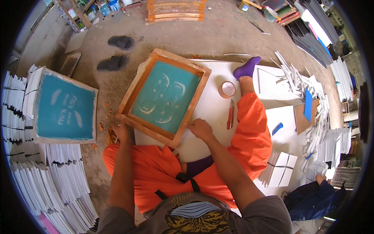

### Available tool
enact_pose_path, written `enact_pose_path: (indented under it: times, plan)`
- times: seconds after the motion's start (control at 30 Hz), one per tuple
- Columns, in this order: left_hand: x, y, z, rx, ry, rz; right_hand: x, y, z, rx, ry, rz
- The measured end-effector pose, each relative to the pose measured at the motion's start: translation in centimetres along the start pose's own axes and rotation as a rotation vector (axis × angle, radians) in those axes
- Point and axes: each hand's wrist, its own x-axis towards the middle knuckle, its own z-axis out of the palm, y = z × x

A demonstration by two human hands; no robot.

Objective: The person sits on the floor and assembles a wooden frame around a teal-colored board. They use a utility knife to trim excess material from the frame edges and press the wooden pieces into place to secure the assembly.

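A wooden screen-printing frame with teal mesh and pale curved marks lies tilted in front of me, over a white sheet. My left hand grips its near left corner, the fingers partly hidden by shadow. At the lower right side, my right hand is closed on the frame's edge, its fingertips out of sight. To the right of the frame are a roll of brown tape and a red utility knife.
A second teal screen leans at the left by tall stacks of white sheets. Black slippers lie beyond. On the right are a blue cutter, a strapped bundle, paper offcuts and a person's dark clothing.
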Motion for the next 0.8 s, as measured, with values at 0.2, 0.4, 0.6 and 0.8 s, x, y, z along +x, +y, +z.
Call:
enact_pose_path:
  times: [0.2,0.4,0.6,0.8]
  plan:
    - [-4.2,-3.8,1.3,0.375,-0.458,-0.049,5.5,5.9,-7.8,-0.064,0.542,-0.082]
    - [-2.4,-6.6,0.7,0.441,-0.436,0.086,6.6,0.5,-7.8,-0.334,0.375,-0.335]
    - [2.0,-0.7,1.6,0.490,-0.427,0.038,7.8,1.0,-4.0,-0.257,0.406,-0.391]
    - [2.8,2.1,1.6,0.736,-0.218,0.141,5.9,3.0,-8.2,-0.168,0.560,-0.115]
